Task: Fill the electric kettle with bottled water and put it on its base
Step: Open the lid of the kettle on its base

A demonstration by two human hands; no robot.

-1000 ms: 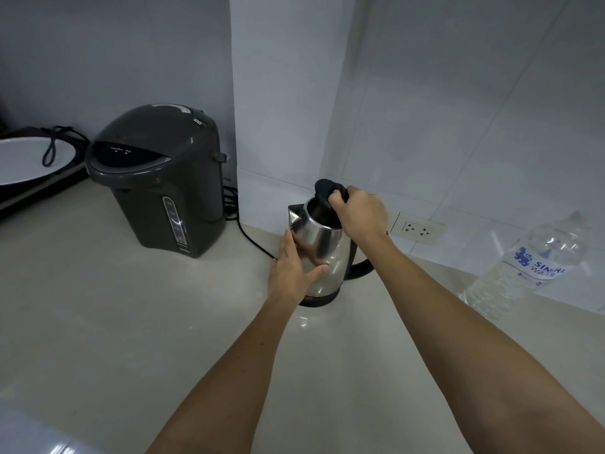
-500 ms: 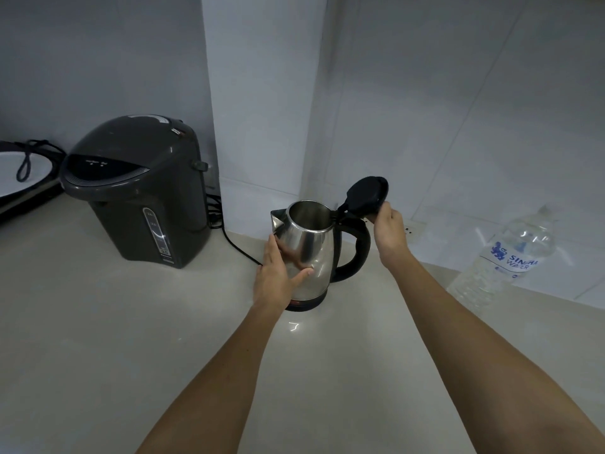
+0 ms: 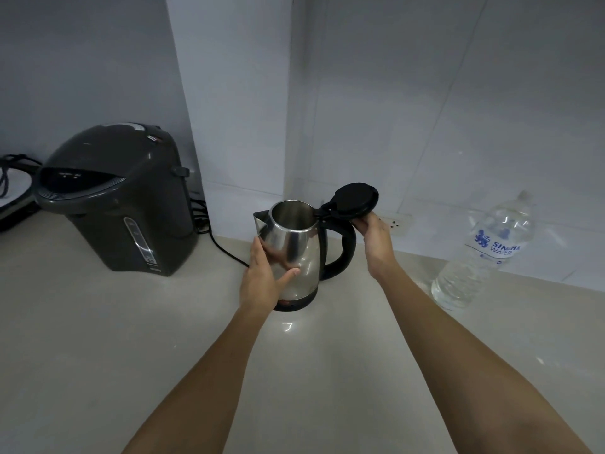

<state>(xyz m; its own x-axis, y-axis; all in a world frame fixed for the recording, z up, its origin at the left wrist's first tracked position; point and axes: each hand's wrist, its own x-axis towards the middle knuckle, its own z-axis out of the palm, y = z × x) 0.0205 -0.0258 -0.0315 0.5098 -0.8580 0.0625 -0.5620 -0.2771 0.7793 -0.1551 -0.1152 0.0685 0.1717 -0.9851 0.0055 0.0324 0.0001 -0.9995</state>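
Observation:
A steel electric kettle [image 3: 299, 247] with a black handle stands upright on its black base [image 3: 294, 303] in the counter's corner. Its black lid [image 3: 355, 199] is flipped back on the hinge, and the inside looks empty. My left hand [image 3: 265, 276] presses flat against the kettle's left side, thumb across the front. My right hand [image 3: 376, 239] is behind the handle, with fingertips touching the underside of the raised lid. A clear plastic water bottle [image 3: 481, 257] with a blue label stands to the right, apart from both hands.
A dark grey hot-water dispenser [image 3: 121, 198] stands at the left, its black cord [image 3: 226, 250] running behind the kettle. A wall socket [image 3: 397, 221] sits behind my right hand. A white plate on a dark appliance [image 3: 14, 191] is at the far left. The pale counter [image 3: 163, 339] extends toward me.
My right hand swung the kettle's lid from nearly closed to fully back. The left hand stayed on the kettle's side. The view shifted slightly.

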